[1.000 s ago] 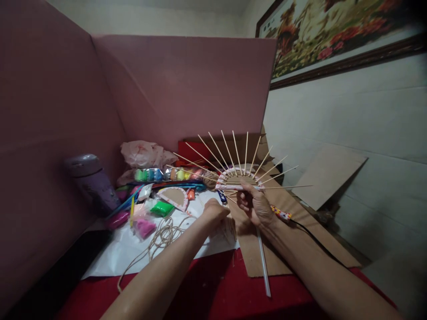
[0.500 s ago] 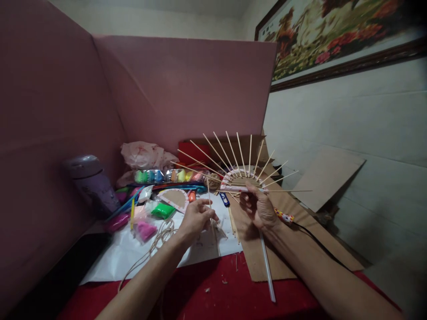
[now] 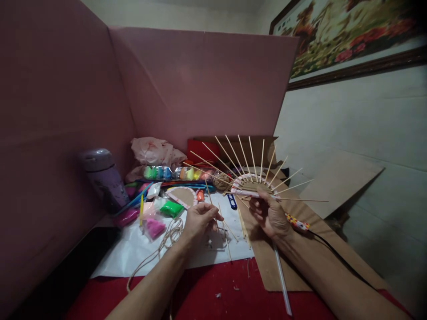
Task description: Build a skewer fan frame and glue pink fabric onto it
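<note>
In my right hand is a half-round cardboard piece with a pink-and-white edging, its straight side gripped between thumb and fingers. Several thin wooden sticks fan out from its curved edge like rays. My left hand is closed, fingertips pinched on a thin wooden stick that points up and leans left. More thin sticks cross just below those fingers; whether they are held too, I cannot tell. Beyond the left hand lies a second half-round cardboard piece with the same edging.
White paper covers part of a red cloth. Coloured clay packets, loose cord and a purple bottle are on the left. A blue cutter, brown cardboard, a clear rod and a patterned handle with black cable lie rightward.
The view has shifted, so most things appear farther right. The stick in my left hand now leans more, and crossing sticks show below the fingers. My right hand still grips the cardboard piece.
</note>
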Tool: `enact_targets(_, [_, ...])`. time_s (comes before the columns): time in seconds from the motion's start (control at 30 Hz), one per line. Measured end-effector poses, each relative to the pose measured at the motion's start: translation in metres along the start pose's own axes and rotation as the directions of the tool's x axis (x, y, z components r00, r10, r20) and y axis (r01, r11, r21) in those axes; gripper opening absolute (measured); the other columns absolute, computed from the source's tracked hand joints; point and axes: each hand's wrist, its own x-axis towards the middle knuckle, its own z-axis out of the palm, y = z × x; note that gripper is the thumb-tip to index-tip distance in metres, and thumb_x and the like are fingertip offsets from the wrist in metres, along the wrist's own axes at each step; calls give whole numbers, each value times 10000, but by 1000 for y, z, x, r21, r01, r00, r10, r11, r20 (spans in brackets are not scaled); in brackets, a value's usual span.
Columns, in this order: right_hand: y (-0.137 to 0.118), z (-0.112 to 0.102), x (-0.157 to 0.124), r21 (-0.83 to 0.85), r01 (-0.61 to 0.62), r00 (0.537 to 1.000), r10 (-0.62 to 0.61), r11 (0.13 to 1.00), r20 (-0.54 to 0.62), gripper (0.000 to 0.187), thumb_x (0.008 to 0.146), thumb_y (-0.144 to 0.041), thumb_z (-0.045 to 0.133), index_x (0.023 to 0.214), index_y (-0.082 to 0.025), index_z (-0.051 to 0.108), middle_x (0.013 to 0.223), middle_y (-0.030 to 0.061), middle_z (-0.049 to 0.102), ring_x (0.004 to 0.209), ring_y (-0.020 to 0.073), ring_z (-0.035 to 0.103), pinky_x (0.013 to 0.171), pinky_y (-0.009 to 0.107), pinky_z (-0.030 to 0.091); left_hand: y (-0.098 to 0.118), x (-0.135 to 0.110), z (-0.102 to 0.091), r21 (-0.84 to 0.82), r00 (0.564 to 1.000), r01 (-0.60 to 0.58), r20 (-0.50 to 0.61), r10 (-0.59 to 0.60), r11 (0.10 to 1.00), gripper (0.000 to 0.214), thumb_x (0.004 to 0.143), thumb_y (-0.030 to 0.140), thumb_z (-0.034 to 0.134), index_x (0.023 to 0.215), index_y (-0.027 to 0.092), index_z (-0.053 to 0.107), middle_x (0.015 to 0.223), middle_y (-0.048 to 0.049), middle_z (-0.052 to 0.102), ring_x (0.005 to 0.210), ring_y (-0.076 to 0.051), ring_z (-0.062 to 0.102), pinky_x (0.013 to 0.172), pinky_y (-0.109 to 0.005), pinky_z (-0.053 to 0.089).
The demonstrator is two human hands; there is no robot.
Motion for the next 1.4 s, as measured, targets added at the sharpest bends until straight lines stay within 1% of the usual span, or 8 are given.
enact_targets(0.33, [-1,1,0,8,-2,999,2,1000,-35,166,724,-246,575,610,-162,488,475,-66,398,333,20,265,249,112,213,8,2,-7,-43,992,-85,-92,81,995,316,675,326,605,885,182,419,495,17,619,254,-84,438,256,-146,260])
enact_targets(0.57, [-3,2,1,16,4,997,-3,1000,-76,160,706,-264,587,621,-161,499,466,-70,390,330,21,268,247,113,216,28,-2,-10,-84,977,-210,-42,208,974,179,731,255,534,844,117,523,811,-127,671,619,-180,636,455,-224,441])
enact_targets(0.67, [-4,2,2,28,12,997,-10,1000,-78,161,698,-264,592,617,-164,495,458,-72,389,324,22,260,243,115,212,36,-4,-12,-66,970,-240,-68,235,969,183,716,256,566,830,119,526,803,-116,670,569,-170,630,414,-213,426])
enact_targets(0.8, [-3,1,2,50,15,999,-13,999,-51,173,707,-260,583,603,-169,478,467,-68,396,331,25,276,246,115,216,30,0,-15,52,961,-234,-141,239,971,225,709,336,570,768,120,568,653,-61,658,407,-119,560,331,-197,376])
enact_targets(0.9, [-1,1,1,53,-1,1000,2,999,-21,171,722,-259,571,611,-166,480,474,-68,396,336,24,278,252,114,218,15,6,-19,292,960,-141,-193,202,946,269,688,378,577,591,126,582,413,14,545,266,-66,417,271,-174,269])
enact_targets(1.03, [1,2,-1,47,-10,1000,11,999,-13,173,715,-256,577,609,-162,480,475,-66,405,342,24,283,262,117,219,-1,14,-23,379,949,-108,-235,209,919,194,622,337,637,626,143,638,409,24,549,330,-82,474,325,-176,327])
enact_targets(1.27, [5,7,-6,-18,-43,996,41,999,-82,204,680,-304,618,614,-150,502,476,-54,454,345,25,320,275,127,217,5,10,-15,321,958,-120,-213,195,939,266,672,380,582,652,115,578,551,-42,631,474,-168,607,418,-251,468])
enact_targets(1.4, [11,9,-10,-70,-54,995,48,996,-88,245,663,-342,635,593,-148,503,490,-43,483,355,29,340,285,133,231,13,1,-4,1,967,-96,-236,93,995,258,678,358,604,684,115,517,611,-67,655,562,-196,645,502,-283,516])
